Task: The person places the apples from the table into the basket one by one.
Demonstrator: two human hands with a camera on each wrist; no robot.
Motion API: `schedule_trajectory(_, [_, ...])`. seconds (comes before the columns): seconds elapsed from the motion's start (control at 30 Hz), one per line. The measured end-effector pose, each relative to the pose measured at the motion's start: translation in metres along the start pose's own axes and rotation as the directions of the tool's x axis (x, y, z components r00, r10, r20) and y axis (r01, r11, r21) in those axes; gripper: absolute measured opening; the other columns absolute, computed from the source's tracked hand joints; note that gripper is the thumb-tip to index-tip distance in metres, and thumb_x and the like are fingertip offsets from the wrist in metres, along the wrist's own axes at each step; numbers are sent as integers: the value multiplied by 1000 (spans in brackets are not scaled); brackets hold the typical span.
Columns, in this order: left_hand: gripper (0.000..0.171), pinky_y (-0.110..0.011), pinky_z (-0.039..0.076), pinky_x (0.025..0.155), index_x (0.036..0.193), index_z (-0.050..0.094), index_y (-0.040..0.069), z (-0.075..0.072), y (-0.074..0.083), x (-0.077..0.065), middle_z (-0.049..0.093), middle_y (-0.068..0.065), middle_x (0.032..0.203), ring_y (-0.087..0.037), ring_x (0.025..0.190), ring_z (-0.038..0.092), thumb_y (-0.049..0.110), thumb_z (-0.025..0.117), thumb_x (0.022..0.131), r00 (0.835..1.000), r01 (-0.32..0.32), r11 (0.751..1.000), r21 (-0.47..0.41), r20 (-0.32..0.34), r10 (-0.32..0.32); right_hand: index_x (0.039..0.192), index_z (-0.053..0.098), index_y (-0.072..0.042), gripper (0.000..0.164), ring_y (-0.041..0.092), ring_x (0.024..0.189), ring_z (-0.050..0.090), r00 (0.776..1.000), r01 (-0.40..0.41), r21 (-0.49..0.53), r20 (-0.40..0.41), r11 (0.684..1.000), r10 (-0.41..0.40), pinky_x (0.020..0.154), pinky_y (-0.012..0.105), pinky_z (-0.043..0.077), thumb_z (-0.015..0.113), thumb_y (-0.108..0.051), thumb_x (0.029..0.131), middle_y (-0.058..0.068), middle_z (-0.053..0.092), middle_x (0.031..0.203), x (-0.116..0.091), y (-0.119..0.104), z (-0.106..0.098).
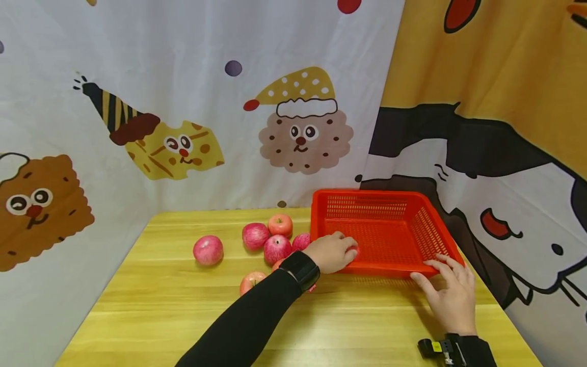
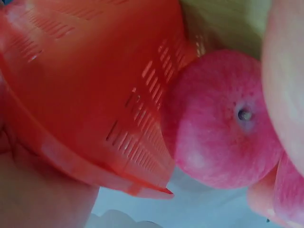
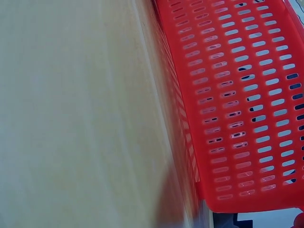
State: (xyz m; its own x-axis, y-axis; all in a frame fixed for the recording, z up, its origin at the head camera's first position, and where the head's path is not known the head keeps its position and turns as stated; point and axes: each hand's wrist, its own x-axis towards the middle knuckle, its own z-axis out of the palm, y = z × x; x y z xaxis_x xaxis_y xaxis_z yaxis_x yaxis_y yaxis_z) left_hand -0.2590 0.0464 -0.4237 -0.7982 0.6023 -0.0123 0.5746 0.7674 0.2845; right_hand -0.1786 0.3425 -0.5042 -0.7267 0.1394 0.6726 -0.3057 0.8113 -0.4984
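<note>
A red plastic basket [image 1: 385, 267] with slotted walls stands at the back right of the wooden table. My left hand [image 1: 331, 252] reaches over its front left corner, fingers curled at the rim and partly hidden by the hand's back. My right hand [image 1: 451, 293] grips the front right corner, thumb outside and fingers over the rim. Just left of the basket is a pink-red apple [image 2: 228, 121], close under my left hand. More apples sit by my left wrist, among them a striped one [image 1: 277, 250] and a lighter one [image 1: 252, 282] partly covered by my sleeve.
A separate apple [image 1: 208, 250] lies farther left on the table [image 1: 151, 306]. Two others, a dark pink apple [image 1: 255, 236] and an orange-red apple [image 1: 280, 225], sit behind the group. A printed curtain [image 1: 183, 76] hangs along the table's back and right edges.
</note>
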Motion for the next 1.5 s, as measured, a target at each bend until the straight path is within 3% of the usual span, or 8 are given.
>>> schedule_trajectory(0.17, [43, -33, 49, 105, 136, 56, 25, 4, 1, -2, 61, -2, 133, -19, 121, 58, 48, 40, 104, 999, -5, 998, 66, -44, 8, 103, 71, -7, 46, 41, 121, 46, 1000, -30, -4, 6, 1000, 30, 119, 59, 17, 91, -19, 64, 25, 59, 121, -2, 1, 0])
schedule_trajectory(0.3, [46, -35, 46, 109, 136, 56, 19, -4, -8, -18, 59, -3, 134, -22, 123, 56, 49, 47, 101, 989, -38, 997, 64, -138, 47, 103, 71, -7, 46, 41, 120, 46, 999, -38, 2, 7, 999, 38, 119, 58, 16, 91, -19, 64, 25, 59, 121, -4, 0, 0])
schedule_trajectory(0.57, [46, -38, 50, 104, 125, 63, 18, -20, -54, -98, 63, 0, 123, -20, 116, 57, 50, 63, 92, 954, 37, 999, 14, -298, -31, 104, 71, -6, 47, 42, 121, 45, 1000, -17, -5, 26, 1000, 17, 120, 59, 14, 91, -22, 65, 26, 58, 122, -1, 0, -2])
schedule_trajectory(0.73, [56, -39, 50, 98, 125, 63, 18, 0, -74, -143, 62, -1, 119, -21, 108, 57, 54, 72, 84, 945, 91, 996, 15, -316, -81, 105, 71, -7, 46, 41, 122, 45, 999, -21, -5, 24, 1000, 21, 120, 60, 13, 91, -22, 66, 25, 59, 122, 3, 0, -5])
schedule_trajectory(0.93, [79, -45, 47, 103, 137, 55, 14, 27, -88, -177, 57, -9, 134, -29, 117, 56, 53, 82, 74, 933, 240, 971, 19, -280, -225, 105, 71, -6, 46, 42, 123, 45, 999, -15, -2, 35, 1000, 16, 120, 62, 13, 90, -23, 67, 25, 60, 122, 3, 0, 0])
schedule_trajectory(1.07, [78, -47, 51, 97, 138, 54, 16, 34, -93, -188, 57, -11, 134, -31, 116, 58, 45, 85, 73, 928, 278, 961, -6, -255, -270, 105, 71, -6, 45, 41, 122, 45, 999, -20, 2, 27, 1000, 20, 120, 61, 13, 90, -22, 67, 24, 60, 122, 1, 1, 0])
schedule_trajectory(1.3, [75, -43, 53, 93, 138, 55, 18, 27, -97, -193, 58, -9, 130, -27, 113, 59, 38, 86, 73, 928, 290, 955, -57, -227, -296, 106, 70, -6, 44, 41, 124, 43, 999, -30, 12, 46, 999, 30, 121, 59, 12, 89, -22, 69, 22, 59, 125, 1, 2, -1])
schedule_trajectory(1.5, [75, -43, 53, 97, 140, 52, 19, -3, -87, -175, 56, -6, 132, -25, 116, 58, 39, 85, 75, 903, 200, 977, -72, -374, -212, 105, 70, -5, 44, 41, 124, 43, 999, -16, 15, 41, 1000, 15, 120, 60, 13, 89, -22, 69, 23, 59, 126, 1, 3, 0])
